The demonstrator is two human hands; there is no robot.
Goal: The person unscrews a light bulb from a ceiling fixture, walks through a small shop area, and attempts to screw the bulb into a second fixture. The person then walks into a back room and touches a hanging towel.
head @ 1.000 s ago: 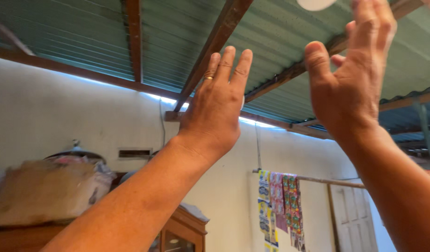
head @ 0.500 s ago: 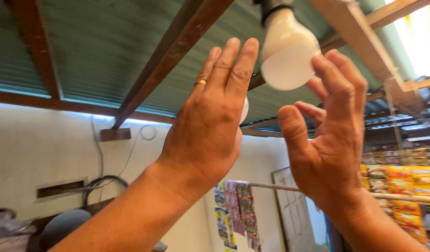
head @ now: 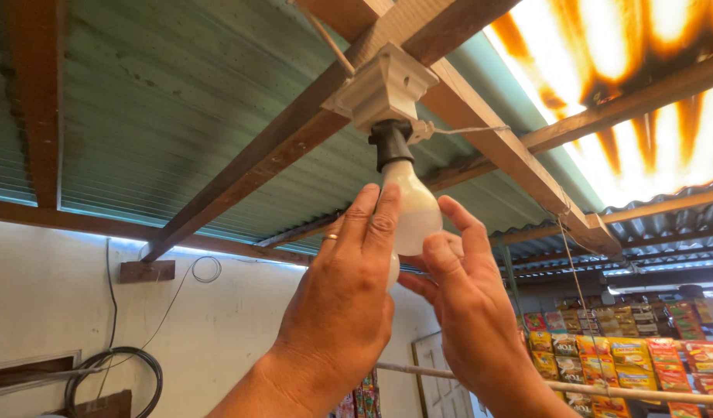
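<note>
A white light bulb (head: 412, 203) hangs in a black socket (head: 390, 144) under a white base block (head: 379, 85) fixed to a wooden beam (head: 294, 131). My right hand (head: 472, 310) reaches up from below, its thumb and fingers closed around the bulb's lower half. My left hand (head: 345, 302), with a gold ring, is raised beside it, fingertips touching the bulb's left side. A second white rounded thing (head: 393, 271), mostly hidden, is tucked against the left palm.
Green corrugated roofing (head: 178, 101) and wooden rafters run overhead, with a bright translucent sheet (head: 627, 62) at the right. A thin wire (head: 465, 130) leaves the socket. Coiled black cable (head: 116, 368) hangs on the white wall. Strips of snack packets (head: 635, 360) hang on a pole at the right.
The view has tilted up, showing the whole fitting. Both hands rose to the bulb; the right hand went from open beside it to closed around it.
</note>
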